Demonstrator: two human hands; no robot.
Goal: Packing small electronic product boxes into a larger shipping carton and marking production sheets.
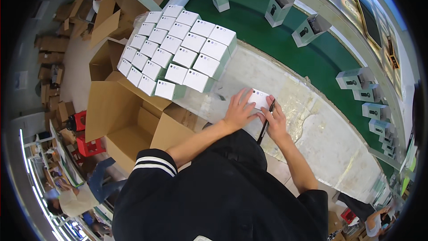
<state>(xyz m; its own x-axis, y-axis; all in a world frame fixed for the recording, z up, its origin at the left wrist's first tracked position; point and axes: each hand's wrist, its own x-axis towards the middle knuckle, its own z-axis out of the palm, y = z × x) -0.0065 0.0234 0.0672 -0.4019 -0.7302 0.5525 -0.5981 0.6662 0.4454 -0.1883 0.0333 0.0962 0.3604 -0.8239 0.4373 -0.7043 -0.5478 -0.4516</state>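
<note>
A small white box (260, 98) with a row of dark dots on its top is in front of me at the near edge of the worktable. My left hand (238, 112) grips its left side, with the fingers bent over the edge. At the box's right side, my right hand (275, 120) holds a slim black pen (264, 130), which slants down toward my body. The right fingertips also meet the box's near right corner. To the left, several similar white boxes (173, 43) stand in close rows, their tops up.
An open cardboard carton (133, 127) stands left of the table (330, 147). Beyond the table runs a green conveyor belt (263, 35) carrying open pale boxes (307, 30). Red crates (89, 145) and more cartons lie on the left floor. Other people (84, 194) are at the lower left and lower right.
</note>
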